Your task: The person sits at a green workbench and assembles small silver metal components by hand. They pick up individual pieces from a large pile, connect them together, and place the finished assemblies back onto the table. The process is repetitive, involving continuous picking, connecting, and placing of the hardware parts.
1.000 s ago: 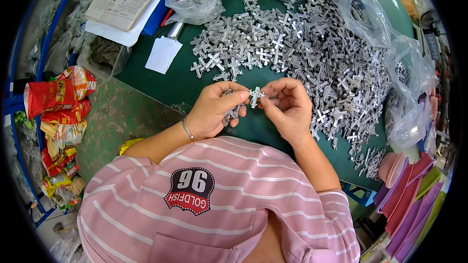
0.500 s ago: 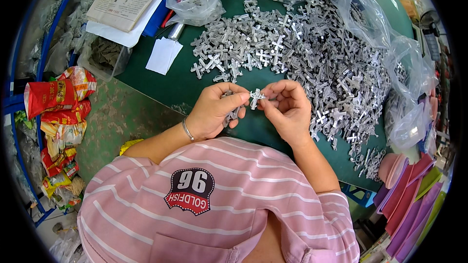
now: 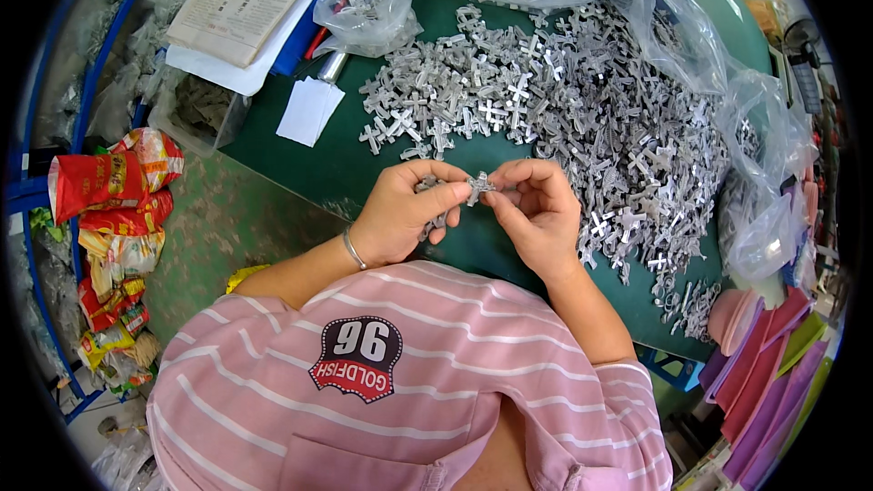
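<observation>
A small silver metal cross (image 3: 477, 186) is pinched between my two hands above the near edge of the green table (image 3: 332, 164). My left hand (image 3: 406, 207) has its thumb on the cross's left side, and more grey metal crosses are tucked in its curled fingers. With thumb and fingertips, my right hand (image 3: 538, 211) grips the cross's right side. Beyond both hands spreads a large heap of similar silver and dark grey crosses (image 3: 627, 118). Fingertips partly hide the cross in my hold.
Clear plastic bags (image 3: 759, 209) line the heap's right side, and a small bag (image 3: 366, 9) sits behind it. White paper cards (image 3: 310, 111), a clear tub (image 3: 195, 114) and a printed booklet (image 3: 250, 0) are at left. Coloured plastic bins (image 3: 773, 373) stand at lower right.
The cross between my fingers has turned slightly and shows less of its face. My right fingers have closed in a little around it. The whole view has shifted slightly.
</observation>
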A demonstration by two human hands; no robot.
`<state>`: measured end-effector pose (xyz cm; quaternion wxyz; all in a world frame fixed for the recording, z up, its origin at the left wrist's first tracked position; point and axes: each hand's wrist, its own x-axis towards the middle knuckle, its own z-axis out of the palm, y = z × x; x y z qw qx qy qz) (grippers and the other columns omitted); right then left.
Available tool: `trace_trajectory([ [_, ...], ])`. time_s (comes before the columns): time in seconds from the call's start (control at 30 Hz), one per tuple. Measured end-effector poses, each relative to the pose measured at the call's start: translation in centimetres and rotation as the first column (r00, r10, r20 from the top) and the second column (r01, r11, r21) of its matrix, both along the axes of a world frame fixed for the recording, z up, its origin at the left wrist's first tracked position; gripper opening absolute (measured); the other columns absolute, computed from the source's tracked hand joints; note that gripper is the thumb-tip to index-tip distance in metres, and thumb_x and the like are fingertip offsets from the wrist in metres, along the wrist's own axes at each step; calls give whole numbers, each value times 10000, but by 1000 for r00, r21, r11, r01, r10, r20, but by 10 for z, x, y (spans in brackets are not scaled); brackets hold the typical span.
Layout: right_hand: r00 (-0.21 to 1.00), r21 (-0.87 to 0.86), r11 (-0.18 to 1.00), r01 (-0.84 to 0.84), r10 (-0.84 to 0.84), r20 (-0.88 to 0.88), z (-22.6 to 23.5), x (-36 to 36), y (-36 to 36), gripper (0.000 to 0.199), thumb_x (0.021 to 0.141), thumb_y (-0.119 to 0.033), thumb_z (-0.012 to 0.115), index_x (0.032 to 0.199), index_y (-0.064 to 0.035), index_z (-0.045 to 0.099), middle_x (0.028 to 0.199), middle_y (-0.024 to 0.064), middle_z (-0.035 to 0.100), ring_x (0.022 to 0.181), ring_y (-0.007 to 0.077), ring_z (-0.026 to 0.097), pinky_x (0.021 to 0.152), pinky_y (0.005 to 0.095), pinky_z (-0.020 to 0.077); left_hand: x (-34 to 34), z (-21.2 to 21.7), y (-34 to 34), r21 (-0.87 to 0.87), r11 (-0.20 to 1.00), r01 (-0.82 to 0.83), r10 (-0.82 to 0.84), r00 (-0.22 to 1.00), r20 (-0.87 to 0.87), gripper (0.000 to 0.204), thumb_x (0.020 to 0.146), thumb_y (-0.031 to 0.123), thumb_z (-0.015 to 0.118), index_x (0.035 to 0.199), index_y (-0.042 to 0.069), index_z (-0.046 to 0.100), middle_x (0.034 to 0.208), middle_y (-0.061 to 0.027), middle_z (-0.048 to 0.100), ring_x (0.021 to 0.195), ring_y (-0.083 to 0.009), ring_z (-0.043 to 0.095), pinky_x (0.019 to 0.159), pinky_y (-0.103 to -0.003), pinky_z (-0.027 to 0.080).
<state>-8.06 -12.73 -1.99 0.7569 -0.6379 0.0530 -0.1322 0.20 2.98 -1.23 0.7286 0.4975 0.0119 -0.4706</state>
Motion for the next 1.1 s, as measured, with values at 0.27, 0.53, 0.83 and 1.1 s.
trace_trajectory([
  [0.27,997,-84,995,46,-50,-53,11,2,0,237,778,68,564,994,-2,498,1015,103,556,883,141,565,727,237,480,40,24,-1,-25,972,-233,228,917,326,111,804,78,603,871,-10,590,681,-62,584,504,-81,523,395,-191,396],
  [0.53,983,141,989,44,-17,-184,13,2,-2,114,840,4,529,954,12,537,975,101,583,884,145,574,707,251,502,123,60,3,124,805,-580,271,545,793,184,801,127,618,924,-10,618,603,-39,549,444,-57,439,392,-179,329],
  [0.83,996,993,89,80,42,-84,16,25,5,326,865,-373,441,1048,-112,508,986,31,560,978,175,518,873,333,406,11,49,-75,140,989,-42,-146,-242,959,220,736,211,654,829,17,604,920,-125,574,916,-281,541,844,-414,397],
  [1.1,936,994,98,38,-351,-1,47,-9,-103,200,801,-316,473,826,-126,531,736,47,540,706,194,529,404,239,357,18,38,-62,-148,989,-26,150,195,969,95,828,54,532,843,-29,575,888,-132,574,851,-246,559,804,-340,424],
])
